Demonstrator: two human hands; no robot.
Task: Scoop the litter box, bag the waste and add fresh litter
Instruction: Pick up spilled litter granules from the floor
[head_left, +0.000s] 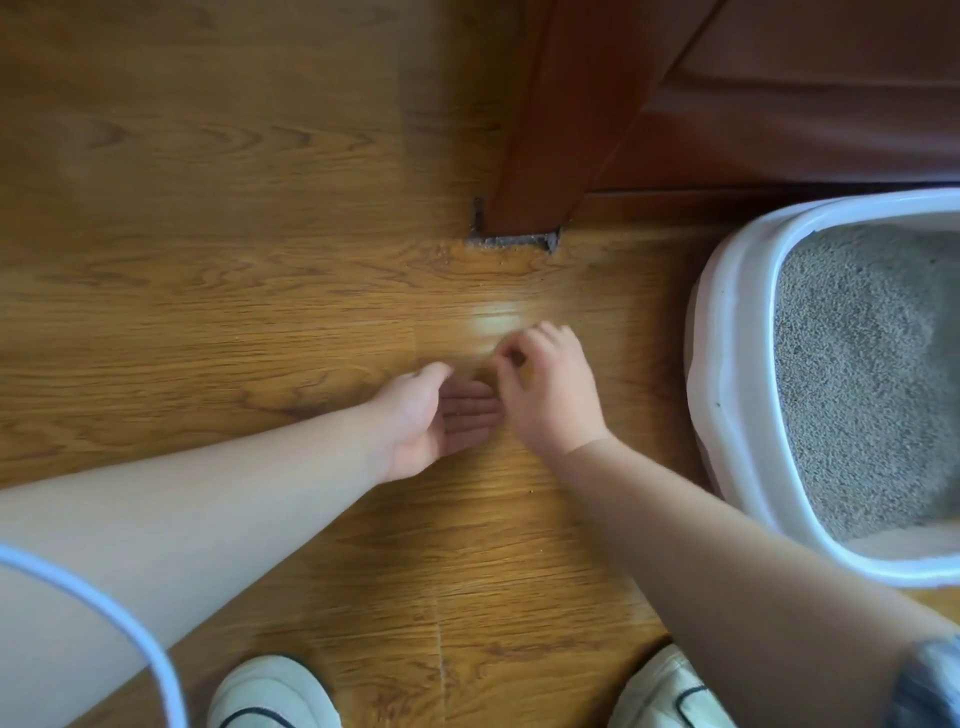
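The white litter box (727, 332) stands on the wooden floor at the right, filled with grey litter (862, 374). My left hand (441, 421) lies palm up and cupped low over the floor left of the box, with a few tiny specks on its palm. My right hand (545, 384) hovers just beyond it with curled fingers. Its thumb and forefinger are pinched together at the floor; anything between them is too small to see. A few stray litter grains (530, 489) dot the boards nearby.
A dark red wooden post (550, 130) and cabinet front (805, 104) rise behind the hands, with grit gathered at the post's base (511, 241). My two white shoes (270, 691) are at the bottom edge. A white cable (104, 608) curves across the lower left.
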